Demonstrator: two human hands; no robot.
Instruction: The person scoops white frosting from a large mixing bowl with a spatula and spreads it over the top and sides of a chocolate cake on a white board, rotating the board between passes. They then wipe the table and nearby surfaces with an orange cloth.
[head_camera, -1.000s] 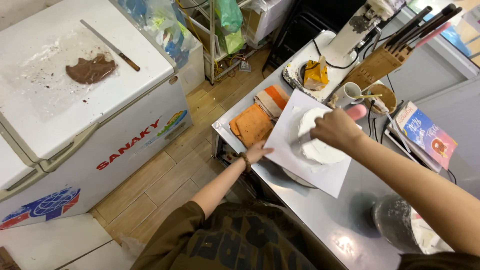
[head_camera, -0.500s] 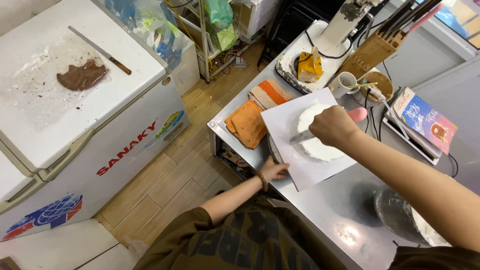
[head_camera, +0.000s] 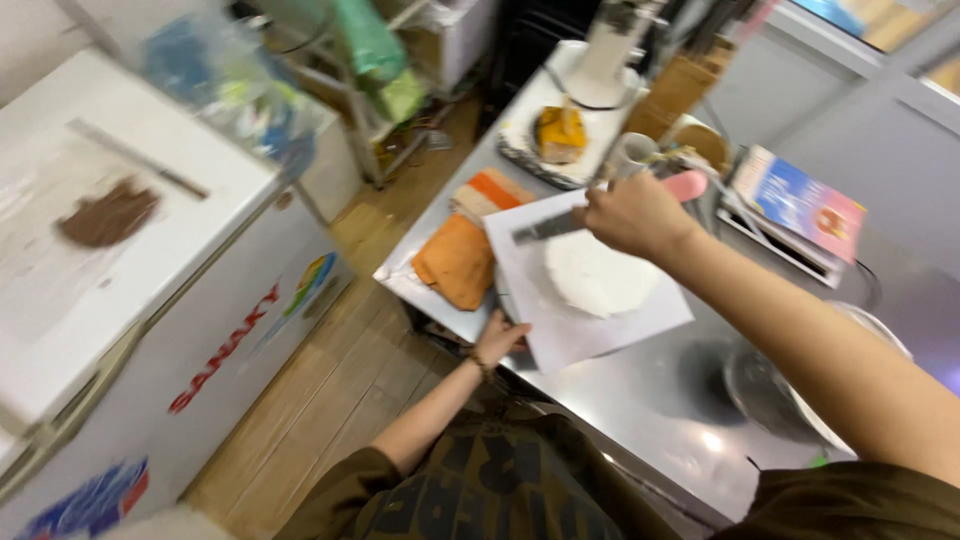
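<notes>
Far to my left stands a white chest freezer (head_camera: 150, 300), with a brown lump of dough (head_camera: 108, 213) and a long thin tool (head_camera: 140, 160) lying on its lid. Past it, the wooden floor (head_camera: 350, 370) runs up to the steel worktop (head_camera: 640, 400).

At the worktop's left end lies an orange folded cloth (head_camera: 458, 260), with a striped cloth (head_camera: 492, 193) just beyond it. My left hand (head_camera: 500, 338) rests at the near edge of the worktop, its fingers spread narrow on the near corner of the white paper sheet (head_camera: 590, 300).

On that sheet sits the round white cake (head_camera: 600, 275), near the middle of the worktop. My right hand (head_camera: 632, 212) is closed around a spatula (head_camera: 560, 225) with a pink handle, its flat metal blade reaching left over the far side of the cake.

Farther off stand a tray with a yellow piece (head_camera: 560, 135), a white mixer base (head_camera: 605, 60) and a cup (head_camera: 632, 155). To the right lies a colourful booklet (head_camera: 800, 200), and nearer me a metal bowl (head_camera: 800, 390).
</notes>
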